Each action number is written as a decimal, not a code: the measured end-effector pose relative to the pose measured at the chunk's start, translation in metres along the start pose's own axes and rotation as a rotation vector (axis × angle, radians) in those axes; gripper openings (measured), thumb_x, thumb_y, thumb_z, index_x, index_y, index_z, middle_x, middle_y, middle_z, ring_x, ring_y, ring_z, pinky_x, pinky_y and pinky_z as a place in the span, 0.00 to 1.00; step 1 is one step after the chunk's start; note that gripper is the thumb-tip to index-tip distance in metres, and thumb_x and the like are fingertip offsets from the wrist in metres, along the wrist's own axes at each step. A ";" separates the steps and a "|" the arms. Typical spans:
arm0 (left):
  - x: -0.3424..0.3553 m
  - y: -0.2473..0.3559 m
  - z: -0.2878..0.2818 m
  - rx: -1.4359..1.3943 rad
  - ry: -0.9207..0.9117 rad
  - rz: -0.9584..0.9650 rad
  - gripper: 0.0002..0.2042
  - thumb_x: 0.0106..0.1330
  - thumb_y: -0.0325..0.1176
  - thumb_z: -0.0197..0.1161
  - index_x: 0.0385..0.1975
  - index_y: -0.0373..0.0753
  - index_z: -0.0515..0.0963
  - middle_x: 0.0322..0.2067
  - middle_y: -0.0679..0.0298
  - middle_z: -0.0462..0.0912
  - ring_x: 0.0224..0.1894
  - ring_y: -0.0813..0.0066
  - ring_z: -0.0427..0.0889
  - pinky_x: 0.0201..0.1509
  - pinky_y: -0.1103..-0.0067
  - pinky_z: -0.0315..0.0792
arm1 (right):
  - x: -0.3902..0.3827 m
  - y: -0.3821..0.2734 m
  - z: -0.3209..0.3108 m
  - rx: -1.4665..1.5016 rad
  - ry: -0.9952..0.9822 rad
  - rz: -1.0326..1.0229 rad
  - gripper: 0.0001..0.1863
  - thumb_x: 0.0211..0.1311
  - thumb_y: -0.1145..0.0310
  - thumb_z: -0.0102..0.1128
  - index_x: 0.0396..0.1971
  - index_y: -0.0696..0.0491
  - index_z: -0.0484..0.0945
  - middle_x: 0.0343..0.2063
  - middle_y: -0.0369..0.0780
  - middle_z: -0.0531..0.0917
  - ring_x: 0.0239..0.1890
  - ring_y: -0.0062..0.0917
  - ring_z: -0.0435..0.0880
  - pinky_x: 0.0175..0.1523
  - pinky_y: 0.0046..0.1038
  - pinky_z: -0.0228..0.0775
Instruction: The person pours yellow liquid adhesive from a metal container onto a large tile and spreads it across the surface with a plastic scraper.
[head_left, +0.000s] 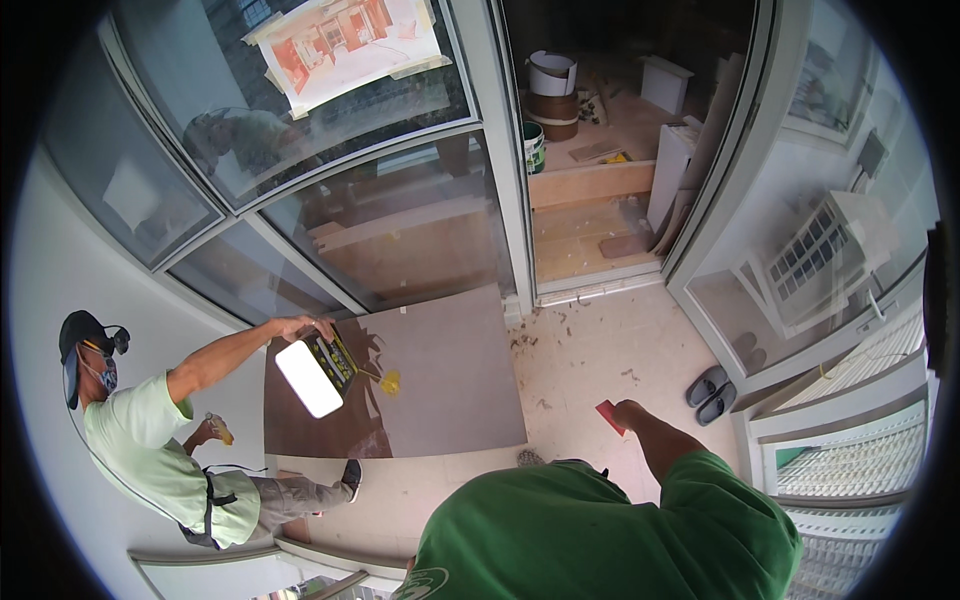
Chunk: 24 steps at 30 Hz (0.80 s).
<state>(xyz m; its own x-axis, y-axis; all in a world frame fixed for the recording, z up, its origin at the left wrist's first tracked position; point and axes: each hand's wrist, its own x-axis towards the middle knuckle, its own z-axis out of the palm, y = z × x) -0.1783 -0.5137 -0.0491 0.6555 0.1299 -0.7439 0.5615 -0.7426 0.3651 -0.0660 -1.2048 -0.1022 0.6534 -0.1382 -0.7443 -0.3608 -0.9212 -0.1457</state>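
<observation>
My right hand point(628, 415) reaches out at the lower right, closed round a flat red piece point(610, 417), held above the pale floor. What exactly the red piece is I cannot make out. My left hand is out of sight; my green shirt point(600, 540) fills the lower edge. At the left, a co-worker in a light green shirt point(148, 425) stretches one hand point(303, 327) to a box-like item with a bright white face point(310, 380) and a black and yellow side. The co-worker's other hand point(205, 430) holds something small and yellowish.
A large brown sheet point(450, 400) with a yellow patch point(390, 383) lies on the floor. Dark slippers point(711, 394) sit by the glass door at right. Debris point(545, 335) is scattered before the open doorway. Beyond it stand a green bucket point(534, 150) and boards point(672, 180).
</observation>
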 end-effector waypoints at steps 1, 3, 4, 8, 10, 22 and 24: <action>-0.003 0.000 0.003 -0.009 -0.002 -0.014 0.17 0.65 0.45 0.63 0.48 0.42 0.84 0.45 0.58 0.88 0.47 0.66 0.86 0.51 0.72 0.77 | -0.001 -0.004 -0.002 0.049 0.025 0.014 0.15 0.61 0.63 0.52 0.34 0.55 0.86 0.28 0.46 0.88 0.28 0.37 0.88 0.36 0.39 0.79; -0.007 0.002 0.007 -0.021 0.001 -0.040 0.17 0.65 0.44 0.64 0.47 0.41 0.84 0.45 0.58 0.88 0.47 0.66 0.86 0.51 0.72 0.77 | -0.001 -0.012 -0.006 0.144 0.072 0.034 0.15 0.61 0.62 0.52 0.35 0.54 0.85 0.28 0.46 0.87 0.28 0.36 0.88 0.35 0.39 0.78; -0.009 0.001 0.008 -0.033 0.005 -0.044 0.17 0.65 0.44 0.64 0.47 0.41 0.84 0.45 0.58 0.88 0.47 0.66 0.86 0.51 0.72 0.77 | -0.001 -0.016 -0.006 0.117 0.082 0.000 0.15 0.61 0.62 0.52 0.36 0.53 0.85 0.29 0.46 0.87 0.29 0.36 0.88 0.35 0.39 0.78; -0.029 -0.005 0.012 -0.094 0.042 -0.036 0.16 0.65 0.43 0.65 0.47 0.41 0.84 0.45 0.58 0.88 0.47 0.67 0.86 0.50 0.72 0.77 | 0.011 -0.035 -0.019 0.121 0.067 -0.028 0.15 0.60 0.61 0.54 0.37 0.52 0.85 0.29 0.46 0.87 0.30 0.36 0.88 0.34 0.39 0.78; -0.040 0.018 0.012 -0.124 0.041 -0.027 0.16 0.65 0.43 0.65 0.47 0.40 0.84 0.45 0.58 0.88 0.46 0.67 0.86 0.50 0.72 0.77 | 0.012 -0.028 -0.010 0.248 0.050 0.016 0.14 0.60 0.62 0.56 0.39 0.53 0.84 0.27 0.44 0.86 0.27 0.34 0.86 0.31 0.37 0.77; -0.042 0.009 0.040 -0.226 0.079 -0.200 0.18 0.65 0.44 0.66 0.48 0.41 0.84 0.47 0.59 0.87 0.52 0.66 0.84 0.57 0.73 0.74 | 0.002 0.005 0.013 0.422 -0.128 0.139 0.21 0.61 0.62 0.59 0.53 0.53 0.79 0.42 0.44 0.83 0.38 0.37 0.84 0.36 0.40 0.83; -0.052 -0.007 0.046 -0.286 0.070 -0.239 0.17 0.64 0.44 0.67 0.48 0.41 0.84 0.47 0.60 0.88 0.51 0.67 0.84 0.56 0.72 0.74 | -0.002 -0.003 0.011 0.449 -0.141 0.142 0.21 0.61 0.62 0.59 0.53 0.53 0.79 0.42 0.44 0.83 0.39 0.37 0.84 0.36 0.41 0.83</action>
<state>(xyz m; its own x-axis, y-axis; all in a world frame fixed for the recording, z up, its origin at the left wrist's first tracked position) -0.2393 -0.5456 -0.0390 0.5166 0.3291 -0.7904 0.8145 -0.4736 0.3351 -0.0733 -1.1983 -0.1076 0.4920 -0.1722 -0.8534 -0.7111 -0.6450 -0.2799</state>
